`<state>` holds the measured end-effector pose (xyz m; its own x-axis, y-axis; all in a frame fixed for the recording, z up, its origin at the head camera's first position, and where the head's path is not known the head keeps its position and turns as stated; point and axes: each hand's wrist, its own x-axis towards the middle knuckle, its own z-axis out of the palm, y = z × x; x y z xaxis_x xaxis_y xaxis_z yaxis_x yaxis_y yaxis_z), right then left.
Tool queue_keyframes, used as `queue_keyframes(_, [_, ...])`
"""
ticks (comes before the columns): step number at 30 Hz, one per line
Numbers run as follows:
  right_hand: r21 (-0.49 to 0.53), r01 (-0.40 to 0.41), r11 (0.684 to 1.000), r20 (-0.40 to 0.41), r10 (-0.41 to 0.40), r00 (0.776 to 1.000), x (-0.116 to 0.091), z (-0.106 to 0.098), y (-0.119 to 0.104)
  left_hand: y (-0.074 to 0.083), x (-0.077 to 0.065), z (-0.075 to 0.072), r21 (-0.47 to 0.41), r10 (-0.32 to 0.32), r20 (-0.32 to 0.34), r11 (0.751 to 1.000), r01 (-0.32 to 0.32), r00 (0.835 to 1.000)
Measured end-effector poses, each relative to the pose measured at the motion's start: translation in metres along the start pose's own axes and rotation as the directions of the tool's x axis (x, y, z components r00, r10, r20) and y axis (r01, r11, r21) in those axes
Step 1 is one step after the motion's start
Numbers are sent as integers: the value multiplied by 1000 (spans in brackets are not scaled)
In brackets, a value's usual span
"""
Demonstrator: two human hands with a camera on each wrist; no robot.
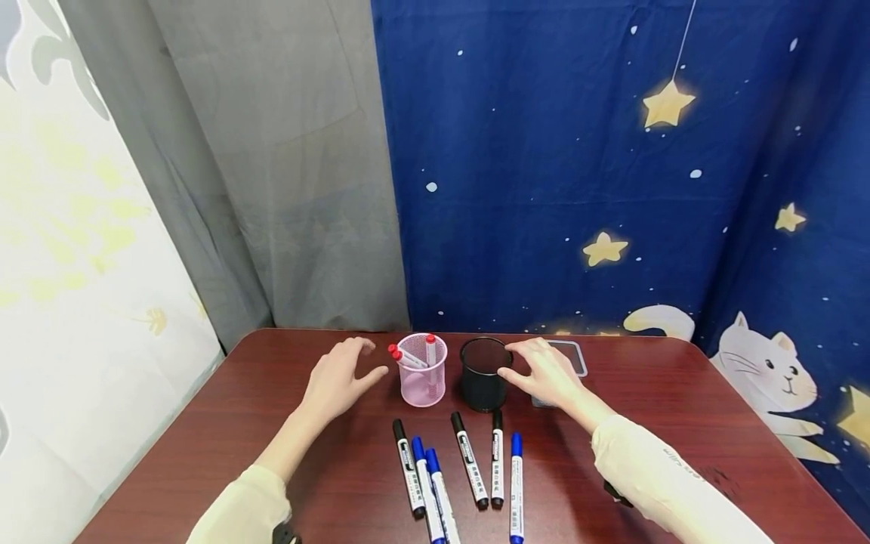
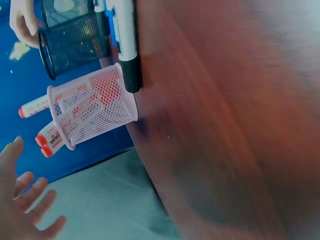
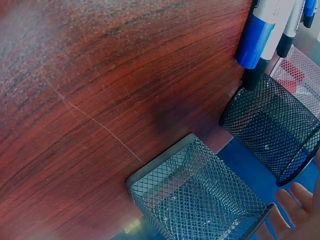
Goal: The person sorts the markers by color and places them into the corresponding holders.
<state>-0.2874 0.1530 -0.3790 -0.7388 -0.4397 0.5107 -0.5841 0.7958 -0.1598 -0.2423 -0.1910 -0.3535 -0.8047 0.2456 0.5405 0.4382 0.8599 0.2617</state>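
Observation:
My left hand [image 1: 340,378] hovers just left of a pink mesh pen cup [image 1: 423,391], fingers spread and holding nothing. Three red-capped markers [image 2: 35,106] lean inside that cup. At the right side of a round black mesh pen cup [image 1: 484,391] is my right hand [image 1: 549,372], its thumb and fingers apart, with the fingertips close to the rim. A square grey mesh holder [image 3: 200,195] stands behind and below the right hand, partly hidden by it in the head view.
In front of the cups lie black-capped markers [image 1: 408,468] and blue-capped markers [image 1: 517,487] on the dark red wooden table [image 1: 231,423]. Behind the table's far edge hang a grey curtain [image 1: 306,189] and a blue starry curtain [image 1: 530,166].

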Motion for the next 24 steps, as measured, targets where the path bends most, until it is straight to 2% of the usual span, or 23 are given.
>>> queue_keyframes(2, [0, -7, 1000, 8, 7, 1000, 0, 0, 0, 3, -7, -3, 10, 74, -53, 997, -74, 996])
queue_keyframes(5, [-4, -19, 1000, 14, 19, 1000, 0, 0, 0, 8, -16, -6, 27, 210, -78, 978, -208, 975])
queue_keyframes(8, [-5, -19, 1000, 16, 20, 1000, 1, 1, 0, 12, -25, -7, 46, 335, -32, 942, -333, 942])
queue_keyframes(12, [-9, -15, 1000, 21, 15, 1000, 1, 2, 0, 17, -42, -3, 74, 452, 93, 886, -459, 887])
queue_keyframes(15, [-15, -13, 1000, 24, 13, 1000, 2, 2, 1, 22, -55, 3, 95, 504, 190, 845, -527, 842])
queue_keyframes(18, [-18, -11, 1000, 23, 11, 1000, 1, 2, 1, 27, -65, 9, 102, 542, 254, 809, -579, 801])
queue_keyframes(24, [-19, -14, 1000, 23, 14, 1000, 2, 1, -1, 36, -76, 20, 146, 606, 281, 739, -658, 744])
